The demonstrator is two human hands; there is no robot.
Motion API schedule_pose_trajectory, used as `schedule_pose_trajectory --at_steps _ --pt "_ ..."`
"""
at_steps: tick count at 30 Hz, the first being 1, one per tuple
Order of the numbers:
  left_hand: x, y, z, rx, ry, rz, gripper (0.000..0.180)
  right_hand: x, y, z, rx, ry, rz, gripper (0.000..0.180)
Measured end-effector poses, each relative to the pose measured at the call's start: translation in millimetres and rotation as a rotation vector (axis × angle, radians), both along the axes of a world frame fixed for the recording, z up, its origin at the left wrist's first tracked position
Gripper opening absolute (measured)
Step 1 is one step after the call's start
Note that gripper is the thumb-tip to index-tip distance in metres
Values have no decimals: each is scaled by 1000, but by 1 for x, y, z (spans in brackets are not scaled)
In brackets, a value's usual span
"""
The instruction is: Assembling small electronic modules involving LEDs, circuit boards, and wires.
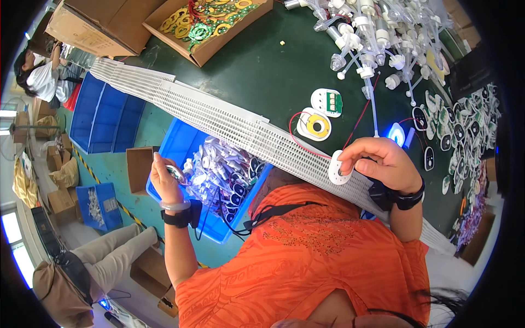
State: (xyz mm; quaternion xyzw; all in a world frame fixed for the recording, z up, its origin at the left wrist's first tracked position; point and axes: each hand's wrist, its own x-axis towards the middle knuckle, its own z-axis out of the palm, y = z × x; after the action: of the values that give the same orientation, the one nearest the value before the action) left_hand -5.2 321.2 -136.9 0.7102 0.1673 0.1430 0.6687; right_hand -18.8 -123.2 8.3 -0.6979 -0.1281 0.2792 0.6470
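My right hand [387, 164] is over the table's near edge, its thumb and fingers closed on a white oval plastic cover [337, 170] with small holes. A thin red wire runs near that cover toward an oval piece with a yellow ring [315, 126] lying on the table. Beside the ring piece lies a white oval shell with a green circuit board [333, 103]. Out to the left, my left hand [165, 183] is above a blue bin [220, 235], pinching a small rounded part [175, 174] whose details I cannot make out. White and clear plastic assemblies [219, 169] fill the bin.
A perforated grey strip [219, 112] follows the near edge of the dark green table [246, 71]. Clear tube assemblies [372, 38] are heaped at the back, oval parts [459, 131] at right. A cardboard tray [205, 52] holds yellow rings. Other people are at left.
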Motion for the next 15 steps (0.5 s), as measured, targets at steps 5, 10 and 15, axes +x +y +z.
schedule_pose_trajectory --at_steps 5,10,15 --pt "7 4 -11 1 35 50 48 1 -1 -1 11 41 -22 27" --pt "16 27 -45 86 51 98 46 0 -3 -1 10 64 -50 27" --pt "21 34 -55 97 61 91 46 1 -4 0 4 57 -70 27"
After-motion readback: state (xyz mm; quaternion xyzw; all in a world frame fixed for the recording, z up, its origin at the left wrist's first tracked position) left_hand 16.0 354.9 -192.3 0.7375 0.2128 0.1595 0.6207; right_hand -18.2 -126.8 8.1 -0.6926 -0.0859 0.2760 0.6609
